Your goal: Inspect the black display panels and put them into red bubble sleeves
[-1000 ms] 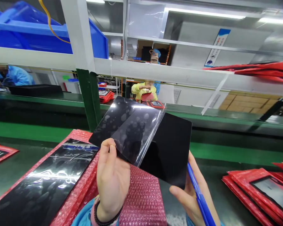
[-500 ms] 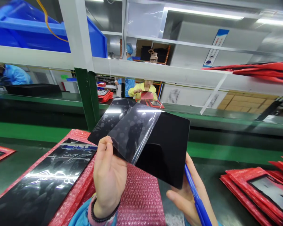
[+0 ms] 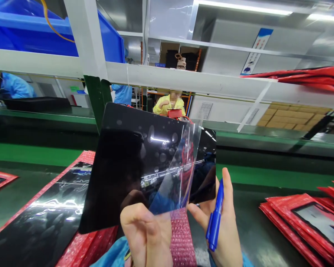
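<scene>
A glossy black screen panel (image 3: 114, 159), tilted up in front of me, spans the middle of the view. Clear protective film (image 3: 180, 174) with bubble marks partly covers it, and a loose, folded flap of film runs down its right part. My left hand (image 3: 147, 233) is closed at the panel's lower edge, pinching the film's lower corner, though its fingertips are partly hidden. At the panel's right end, my right hand (image 3: 222, 222) supports the lower corner, fingers partly behind it. A blue marker pen (image 3: 215, 218) is tucked in that same hand.
Another film-covered black panel (image 3: 44, 207) lies on red bubble wrap at left. Below my hands is a red bubble-wrap sheet (image 3: 182, 237). Red bubble bags (image 3: 303, 222) are stacked at right. A white rail (image 3: 167, 76) crosses ahead; a person in yellow (image 3: 171, 105) works beyond.
The panel has turned and tilted more upright, its left part swinging toward me. My left hand has moved right and down with the film, now closed more tightly. The pen has shifted in my right hand.
</scene>
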The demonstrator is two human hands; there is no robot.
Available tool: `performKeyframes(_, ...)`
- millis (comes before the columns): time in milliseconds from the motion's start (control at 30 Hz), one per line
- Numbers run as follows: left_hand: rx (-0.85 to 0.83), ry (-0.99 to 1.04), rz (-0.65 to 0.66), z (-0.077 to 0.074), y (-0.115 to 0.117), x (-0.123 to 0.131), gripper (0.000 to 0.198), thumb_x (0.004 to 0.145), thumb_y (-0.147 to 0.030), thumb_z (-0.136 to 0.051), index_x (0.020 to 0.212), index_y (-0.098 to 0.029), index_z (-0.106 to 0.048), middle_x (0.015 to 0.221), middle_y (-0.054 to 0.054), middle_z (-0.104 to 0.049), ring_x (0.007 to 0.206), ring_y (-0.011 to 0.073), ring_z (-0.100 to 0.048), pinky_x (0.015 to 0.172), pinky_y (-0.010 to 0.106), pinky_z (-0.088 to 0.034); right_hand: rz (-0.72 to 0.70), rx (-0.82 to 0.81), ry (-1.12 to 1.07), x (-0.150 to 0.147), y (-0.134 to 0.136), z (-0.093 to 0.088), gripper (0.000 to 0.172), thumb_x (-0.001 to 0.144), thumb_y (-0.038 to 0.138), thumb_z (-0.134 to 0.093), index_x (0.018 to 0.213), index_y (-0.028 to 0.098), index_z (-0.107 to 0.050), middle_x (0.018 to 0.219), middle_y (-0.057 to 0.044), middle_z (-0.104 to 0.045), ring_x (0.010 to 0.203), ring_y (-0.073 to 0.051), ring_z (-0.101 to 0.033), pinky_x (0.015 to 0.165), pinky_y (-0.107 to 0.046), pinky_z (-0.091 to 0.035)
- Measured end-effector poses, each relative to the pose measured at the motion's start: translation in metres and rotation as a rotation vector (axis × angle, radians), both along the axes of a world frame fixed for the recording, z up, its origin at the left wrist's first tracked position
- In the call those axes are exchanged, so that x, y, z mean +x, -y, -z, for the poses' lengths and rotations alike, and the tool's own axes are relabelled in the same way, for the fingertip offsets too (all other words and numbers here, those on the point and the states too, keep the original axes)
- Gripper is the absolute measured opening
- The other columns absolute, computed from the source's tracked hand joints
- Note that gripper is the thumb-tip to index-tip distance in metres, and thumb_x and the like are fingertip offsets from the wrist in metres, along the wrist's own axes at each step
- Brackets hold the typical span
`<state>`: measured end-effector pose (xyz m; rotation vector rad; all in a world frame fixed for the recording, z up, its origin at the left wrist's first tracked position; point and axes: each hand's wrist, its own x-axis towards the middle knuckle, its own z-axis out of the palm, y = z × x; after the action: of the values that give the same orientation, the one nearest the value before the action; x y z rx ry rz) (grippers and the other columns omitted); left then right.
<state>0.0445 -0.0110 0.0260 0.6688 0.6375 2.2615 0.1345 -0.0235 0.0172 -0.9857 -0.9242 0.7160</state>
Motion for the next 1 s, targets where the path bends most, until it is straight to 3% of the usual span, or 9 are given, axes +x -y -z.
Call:
performKeyframes(67, 0.107, 0.066, 0.0, -0.005, -0.003, -0.004, 0.013, 0.08, -0.031, -0.062, 0.077, -0.025, -0.051, 0.074, -0.001, -0.055, 0.058, 0.0157, -0.054, 0.054, 0.03, -0.048, 0.016, -0.015, 0.028, 0.001, 0.001, 0.0, 0.101, 0.07, 0.025, -0.08, 0.146, 0.042, -0.017, 0.147, -0.003, -0.044, 0.124, -0.027, -0.053, 0.098, -0.038, -0.05)
performKeyframes(133, 0.16, 0.079, 0.139, -0.009, -0.009, -0.012, 0.003, 0.085, -0.025, -0.057, 0.083, -0.025, -0.055, 0.08, 0.0, -0.057, 0.065, 0.0158, -0.057, 0.06, 0.03, -0.051, 0.016, -0.009, 0.038, 0.002, 0.004, 0.0, 0.091, 0.075, 0.026, -0.076, 0.146, 0.04, -0.021, 0.145, -0.003, -0.047, 0.122, -0.026, -0.056, 0.097, -0.037, -0.051)
performKeyframes(200, 0.15, 0.086, 0.26, -0.01, -0.017, -0.022, 0.004, 0.088, -0.023, -0.054, 0.088, -0.025, -0.057, 0.082, 0.0, -0.057, 0.071, 0.0144, -0.058, 0.065, 0.028, -0.051, 0.0, 0.008, -0.001, 0.002, 0.006, 0.0, 0.08, 0.079, 0.026, -0.072, 0.144, 0.039, -0.027, 0.144, -0.003, -0.049, 0.123, -0.026, -0.055, 0.093, -0.035, -0.053)
performKeyframes(300, 0.084, 0.108, 0.332, -0.011, -0.029, -0.036, 0.006, 0.089, -0.025, -0.055, 0.091, -0.025, -0.061, 0.085, -0.001, -0.054, 0.081, 0.0132, -0.058, 0.07, 0.023, -0.05, -0.033, -0.005, -0.091, 0.0, 0.01, -0.004, 0.067, 0.08, 0.025, -0.07, 0.138, 0.039, -0.038, 0.143, -0.002, -0.05, 0.13, -0.026, -0.047, 0.087, -0.03, -0.056)
performKeyframes(400, 0.025, 0.122, 0.374, -0.014, -0.037, -0.044, 0.007, 0.089, -0.027, -0.057, 0.091, -0.025, -0.063, 0.09, -0.001, -0.056, 0.089, 0.0133, -0.058, 0.077, 0.023, -0.051, -0.047, 0.017, -0.149, -0.002, 0.014, -0.008, 0.059, 0.081, 0.023, -0.069, 0.133, 0.036, -0.045, 0.141, -0.002, -0.052, 0.136, -0.025, -0.039, 0.095, -0.032, -0.051)
performKeyframes(500, 0.024, 0.155, 0.434, -0.02, -0.042, -0.047, 0.009, 0.09, -0.025, -0.055, 0.092, -0.024, -0.064, 0.093, -0.001, -0.06, 0.089, 0.0122, -0.06, 0.08, 0.025, -0.053, -0.079, 0.042, -0.189, -0.003, 0.018, -0.012, 0.055, 0.081, 0.02, -0.067, 0.131, 0.035, -0.048, 0.139, -0.004, -0.055, 0.135, -0.026, -0.039, 0.103, -0.039, -0.045)
performKeyframes(633, 0.038, 0.204, 0.45, -0.025, -0.047, -0.051, 0.012, 0.09, -0.021, -0.054, 0.089, -0.022, -0.066, 0.091, -0.002, -0.065, 0.085, 0.0105, -0.063, 0.079, 0.024, -0.055, -0.148, 0.042, -0.228, 0.0, 0.02, -0.014, 0.051, 0.082, 0.018, -0.065, 0.129, 0.034, -0.053, 0.136, -0.005, -0.057, 0.135, -0.027, -0.04, 0.106, -0.042, -0.041)
performKeyframes(833, -0.025, 0.214, 0.467, -0.022, -0.057, -0.06, 0.013, 0.088, -0.02, -0.055, 0.089, -0.02, -0.069, 0.09, -0.003, -0.067, 0.088, 0.0102, -0.063, 0.082, 0.022, -0.053, -0.258, 0.062, -0.313, 0.009, 0.021, -0.009, 0.045, 0.084, 0.022, -0.059, 0.128, 0.03, -0.057, 0.13, -0.009, -0.063, 0.123, -0.03, -0.054, 0.105, -0.052, -0.039)
performKeyframes(1000, -0.021, 0.175, 0.458, -0.021, -0.062, -0.064, 0.014, 0.088, -0.02, -0.055, 0.086, -0.02, -0.069, 0.086, -0.003, -0.068, 0.083, 0.0101, -0.064, 0.079, 0.021, -0.053, -0.369, 0.059, -0.261, 0.011, 0.022, -0.009, 0.044, 0.083, 0.029, -0.061, 0.126, 0.034, -0.059, 0.127, -0.007, -0.065, 0.117, -0.031, -0.059, 0.099, -0.053, -0.045)
